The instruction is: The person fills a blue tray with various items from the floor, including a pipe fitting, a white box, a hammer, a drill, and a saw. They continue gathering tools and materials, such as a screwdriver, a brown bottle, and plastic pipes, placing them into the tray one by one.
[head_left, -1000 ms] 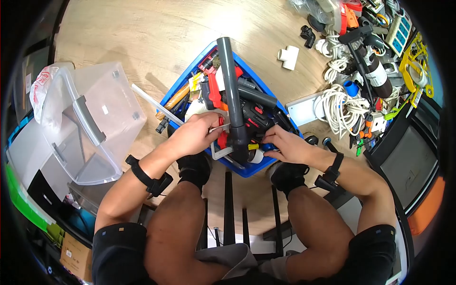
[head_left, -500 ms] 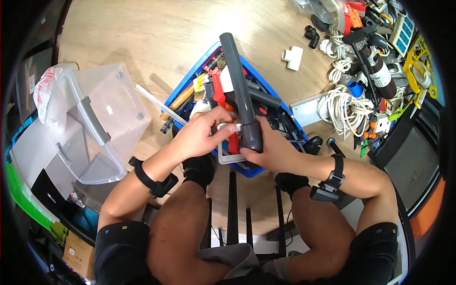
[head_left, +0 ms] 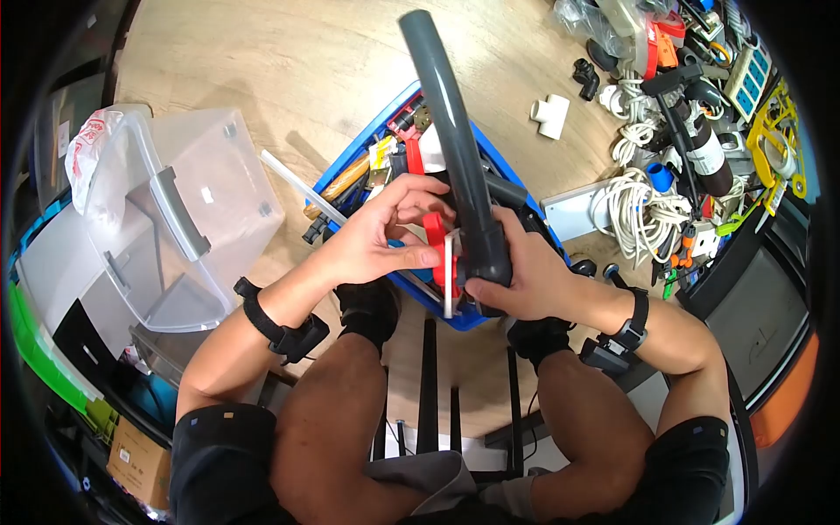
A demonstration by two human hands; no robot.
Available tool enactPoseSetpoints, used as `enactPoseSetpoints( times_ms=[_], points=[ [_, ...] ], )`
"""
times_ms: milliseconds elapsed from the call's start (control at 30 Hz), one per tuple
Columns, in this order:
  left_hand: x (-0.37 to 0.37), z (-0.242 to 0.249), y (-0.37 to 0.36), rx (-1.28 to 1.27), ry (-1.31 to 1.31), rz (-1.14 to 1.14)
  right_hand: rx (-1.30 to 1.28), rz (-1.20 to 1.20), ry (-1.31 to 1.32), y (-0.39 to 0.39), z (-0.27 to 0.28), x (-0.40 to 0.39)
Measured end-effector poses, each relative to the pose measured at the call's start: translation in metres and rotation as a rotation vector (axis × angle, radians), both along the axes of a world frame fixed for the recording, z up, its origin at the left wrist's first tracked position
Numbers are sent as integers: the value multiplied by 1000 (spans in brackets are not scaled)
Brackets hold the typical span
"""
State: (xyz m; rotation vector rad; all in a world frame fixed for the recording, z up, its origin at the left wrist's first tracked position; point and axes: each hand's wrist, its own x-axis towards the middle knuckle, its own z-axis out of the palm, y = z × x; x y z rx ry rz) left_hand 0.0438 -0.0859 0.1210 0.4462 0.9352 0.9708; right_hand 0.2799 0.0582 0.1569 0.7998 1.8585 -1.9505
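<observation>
While the right hand [head_left: 525, 284] wraps the elbow [head_left: 486, 260] of the pipe [head_left: 448, 109], aimed at eleven o'clock above the bin [head_left: 501, 160], I judge a firm wrist prevents tipping. The left hand [head_left: 376, 243] curls by the red part [head_left: 434, 229]; whether it grips, I cannot tell. Fingers obscure the joint.

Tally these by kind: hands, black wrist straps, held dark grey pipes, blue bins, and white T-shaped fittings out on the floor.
Hands: 2
Black wrist straps: 2
Dark grey pipe, held: 1
Blue bin: 1
White T-shaped fitting: 1
Total: 7
</observation>
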Motion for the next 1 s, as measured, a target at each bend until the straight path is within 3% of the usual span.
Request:
enactPoseSetpoints(
  times_ms=[67, 133, 233, 300, 367, 467, 567, 667, 733, 800, 933, 1000],
  points=[
    [5, -2, 0, 6, -54, -3, 94, 29, 153, -4, -4, 4],
    [12, -4, -4, 12, -108, -6, 85, 27, 155, -5, -3, 4],
    [19, 7, 0, -80, -134, -188, 112, 18, 149, -5, -5, 2],
    [20, 7, -3, -121, -174, -158, 141, 11, 138, -3, -4, 1],
    [21, 0, -8, -162, -214, -128, 25, 89, 4, 6, 5, -3],
    [10, -14, -12, -108, -248, -83, -139, 92, 50, 11, 5, -2],
    [-10, -8, -4, -109, -134, -272, -196, 201, -32, 23, 7, 3],
    [-31, 7, -3, 21, 371, -310, -77, 294, -29, 36, 10, 9],
    [-40, 18, -4, -76, 870, -339, 7, 314, -7, 40, 4, 19],
    [-43, 7, -19, 24, 1168, -180, 185, 443, -12, 47, 6, 21],
    [-41, -7, -37, -216, 921, -18, 327, 624, 60, 62, 2, 39],
    [-43, -29, -52, 92, 1367, -247, 350, 621, 40, 64, 3, 56]
  ],
)
